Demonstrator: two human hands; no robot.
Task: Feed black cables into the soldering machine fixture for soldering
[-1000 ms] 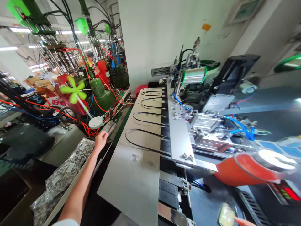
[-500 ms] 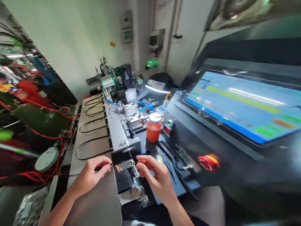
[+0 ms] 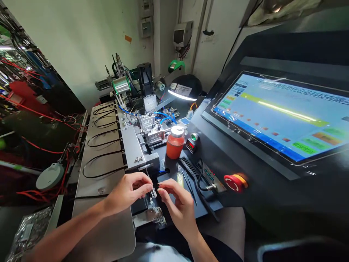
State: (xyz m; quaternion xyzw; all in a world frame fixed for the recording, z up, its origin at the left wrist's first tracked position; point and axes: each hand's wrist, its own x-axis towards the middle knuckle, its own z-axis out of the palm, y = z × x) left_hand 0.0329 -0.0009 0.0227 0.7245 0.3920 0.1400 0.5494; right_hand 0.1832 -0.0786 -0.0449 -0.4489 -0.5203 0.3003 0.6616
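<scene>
**Q: What lies nearest, at lower centre of the frame?**
A: The left hand (image 3: pixel 128 193) and right hand (image 3: pixel 177 205), both raised over a metal clamp fixture (image 3: pixel 151 215). The left hand is closed, its fingers pinching a thin black cable (image 3: pixel 91 196) that runs out toward the left of the frame. The right hand is also closed, thumb and forefinger meeting just beside the left fingers; what they pinch is too small to tell.

**Q: What surrounds the hands?**
A: Below and left of them is a steel plate (image 3: pixel 100 225). Black cable loops (image 3: pixel 102 165) lie on it in a row, their ends reaching a narrow rail at the plate's right edge. To the right, on a dark surface (image 3: pixel 169 165), stand an orange-red bottle with a white cap (image 3: pixel 175 143) and a pair of tweezers (image 3: pixel 188 190), with a red emergency-stop button (image 3: pixel 234 182) farther right.

**Q: And farther off?**
A: At right, a touchscreen (image 3: pixel 280 116) shows coloured panels. At upper centre are a desk lamp (image 3: pixel 182 89), blue pneumatic tubing (image 3: pixel 163 116) and a wire spool (image 3: pixel 120 84). At lower left, a plastic bag of parts (image 3: pixel 29 233) lies below the plate. At far left are red hoses (image 3: pixel 38 114).
</scene>
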